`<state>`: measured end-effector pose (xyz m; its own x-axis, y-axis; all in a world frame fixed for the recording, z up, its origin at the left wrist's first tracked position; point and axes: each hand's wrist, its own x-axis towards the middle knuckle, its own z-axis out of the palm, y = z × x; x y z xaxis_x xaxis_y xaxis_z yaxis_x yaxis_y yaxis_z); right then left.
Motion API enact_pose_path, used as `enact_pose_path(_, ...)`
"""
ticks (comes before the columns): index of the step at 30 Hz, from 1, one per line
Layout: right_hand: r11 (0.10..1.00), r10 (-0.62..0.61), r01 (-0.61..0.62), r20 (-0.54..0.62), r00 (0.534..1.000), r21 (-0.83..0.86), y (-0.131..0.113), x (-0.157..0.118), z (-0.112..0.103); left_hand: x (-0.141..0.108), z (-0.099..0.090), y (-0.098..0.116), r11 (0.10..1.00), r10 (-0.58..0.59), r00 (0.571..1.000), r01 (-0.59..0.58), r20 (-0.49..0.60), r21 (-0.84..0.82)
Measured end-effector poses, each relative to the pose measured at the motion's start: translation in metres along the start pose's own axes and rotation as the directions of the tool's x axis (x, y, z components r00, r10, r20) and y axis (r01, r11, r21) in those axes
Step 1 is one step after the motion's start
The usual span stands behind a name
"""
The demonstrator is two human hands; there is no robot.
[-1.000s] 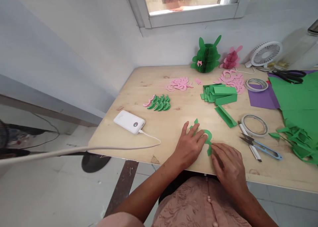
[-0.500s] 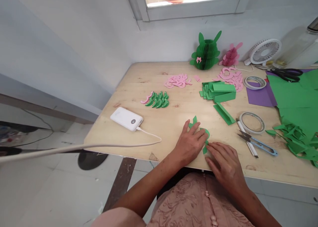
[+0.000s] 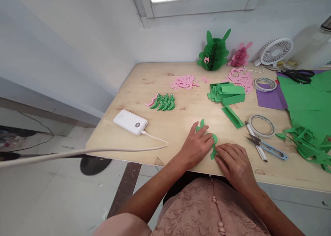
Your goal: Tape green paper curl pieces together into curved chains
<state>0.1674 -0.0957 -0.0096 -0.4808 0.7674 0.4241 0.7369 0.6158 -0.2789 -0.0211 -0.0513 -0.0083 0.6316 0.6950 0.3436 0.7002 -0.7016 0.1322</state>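
Observation:
A green paper cut-out (image 3: 214,139) with a curved middle and pointed ends lies flat on the table near its front edge. My left hand (image 3: 196,147) rests over it with fingers spread, pressing it down and covering most of its middle. From the right, my right hand (image 3: 234,163) touches the cut-out's lower part with its fingertips, fingers stretched out side by side and thumb apart. A folded green paper strip (image 3: 232,116) lies beyond my right hand. To that hand's right are blue-handled thread snips (image 3: 271,150), lying across a white pen (image 3: 261,153).
A tape roll (image 3: 261,126) lies beside the snips, with green scraps (image 3: 307,146) farther right. Folded green strips (image 3: 226,93), pink cut-outs (image 3: 184,82) and small green curved pieces (image 3: 164,102) lie farther back. A white power bank (image 3: 130,121) trails a cable at left. A fan (image 3: 276,52) stands behind.
The view has shifted slightly, so the table sits a little higher in the picture. Both hands stay at the green cut-out, with hardly any movement.

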Motion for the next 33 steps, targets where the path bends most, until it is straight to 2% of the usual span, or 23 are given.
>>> enact_pose_path(6, 1.0, 0.02, -0.02, -0.028, 0.999, -0.007, 0.0015, -0.0062, -0.0014, -0.0008, 0.0001, -0.0006, 0.998, 0.047, 0.999, -0.046, -0.013, 0.042)
enact_pose_path(14, 0.996, 0.086, -0.086, -0.027, 0.996, -0.018, 0.0026, -0.0062, -0.0006, -0.0006, 0.0023, -0.0015, 0.999, 0.026, 0.999, -0.027, -0.03, -0.031)
enact_pose_path(24, 0.961, 0.223, -0.217, -0.015, 0.975, 0.172, -0.0007, -0.0071, -0.001, 0.0007, -0.0004, -0.0024, 0.995, -0.004, 1.0, 0.002, -0.026, -0.102)
enact_pose_path(33, 0.944, 0.22, -0.216, 0.013, 0.975, 0.248, -0.0052, -0.0013, -0.0022, 0.0009, -0.0022, -0.0028, 0.993, -0.016, 1.0, 0.015, -0.006, -0.117)
